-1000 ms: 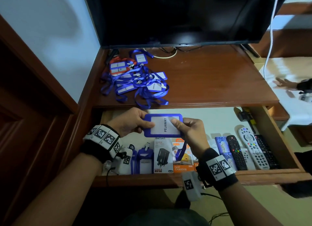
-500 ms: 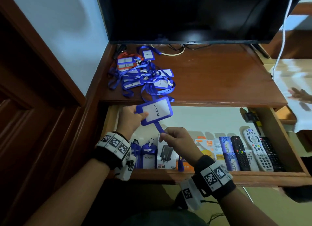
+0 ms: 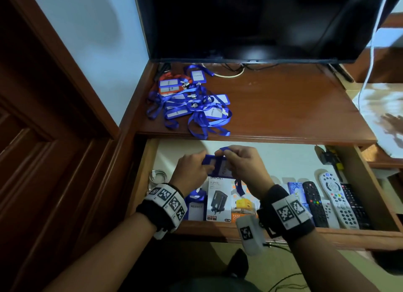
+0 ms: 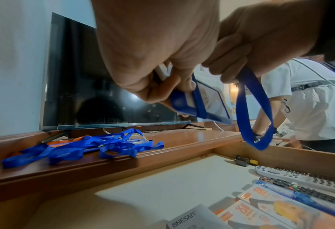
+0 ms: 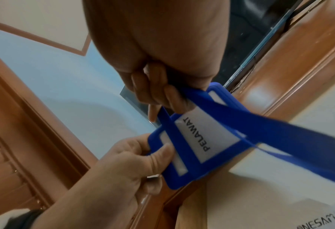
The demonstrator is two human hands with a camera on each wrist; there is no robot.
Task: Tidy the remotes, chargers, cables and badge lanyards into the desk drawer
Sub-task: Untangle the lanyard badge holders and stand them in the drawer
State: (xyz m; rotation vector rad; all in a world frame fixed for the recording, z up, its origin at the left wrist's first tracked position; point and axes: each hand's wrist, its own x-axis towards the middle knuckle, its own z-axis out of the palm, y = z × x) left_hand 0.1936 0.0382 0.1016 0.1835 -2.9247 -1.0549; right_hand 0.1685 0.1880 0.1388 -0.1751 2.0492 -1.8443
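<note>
Lowered since half a second ago, from bench-edge height into the open wooden desk drawer (image 3: 139, 178): blue plastic badge holder with white "PELAWAT" card (image 5: 194, 139), now flatter and part hidden between both hands in the head view; strap now being wound across the holder rather than dangling below it.

Largest first: black flat television (image 3: 250, 23) standing at the back of the brown wooden bench (image 3: 283, 108), untouched; drawer pulled well out below the bench's front edge, probably left open so each bundle can go straight in; along its front, white and orange charger boxes (image 3: 219, 199), with black and grey remotes (image 3: 335, 199) lined up to the right, and a coiled white cable (image 3: 158, 175) at the far left; on the bench's left rear, tangled heap of blue and orange lanyards with badge holders (image 3: 187, 99), not yet stowed.

Left hand (image 5: 123, 164): thumb and curled fingers pinching one short edge of the holder, seemingly to steady it for wrapping; right hand (image 5: 158, 65): fingers curled round the flat blue woven lanyard strap (image 4: 249, 108), drawing it slantwise over the card face, spare loop hanging free toward the drawer; likely aim a compact bundle that cannot snag its neighbours.
</note>
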